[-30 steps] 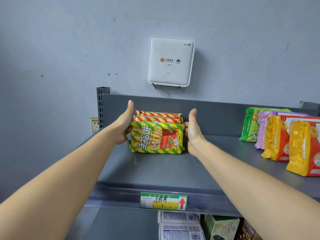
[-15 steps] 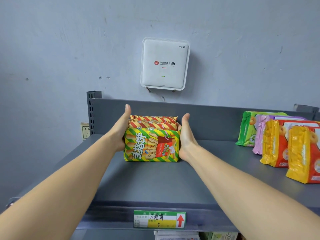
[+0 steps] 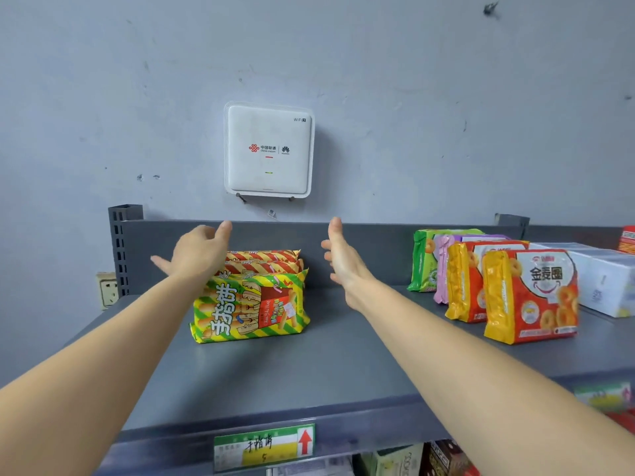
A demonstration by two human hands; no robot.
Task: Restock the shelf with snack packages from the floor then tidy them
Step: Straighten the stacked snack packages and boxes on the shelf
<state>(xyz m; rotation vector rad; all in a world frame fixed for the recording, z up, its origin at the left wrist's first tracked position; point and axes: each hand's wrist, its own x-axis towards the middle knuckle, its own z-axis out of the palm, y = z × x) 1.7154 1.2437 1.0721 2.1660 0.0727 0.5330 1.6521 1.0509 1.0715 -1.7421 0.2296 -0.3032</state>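
Note:
A row of striped snack packages (image 3: pixel 252 305) stands on the grey shelf (image 3: pixel 309 369), a green-and-yellow one in front and red-and-yellow ones behind it. My left hand (image 3: pixel 199 252) hovers above the row's left end with fingers spread, holding nothing. My right hand (image 3: pixel 343 262) is raised to the right of the row, palm facing left, fingers straight, apart from the packages.
Ring-biscuit packages (image 3: pixel 529 297) in orange, purple and green line up on the shelf's right, with a white box (image 3: pixel 604 283) beyond. A white router (image 3: pixel 268 151) hangs on the wall. A price label (image 3: pixel 264 448) marks the shelf's front edge. Boxes show on the lower shelf.
Both hands were pressed against the sides of the striped row; now they have let go and lifted away, spread open. The view has moved closer.

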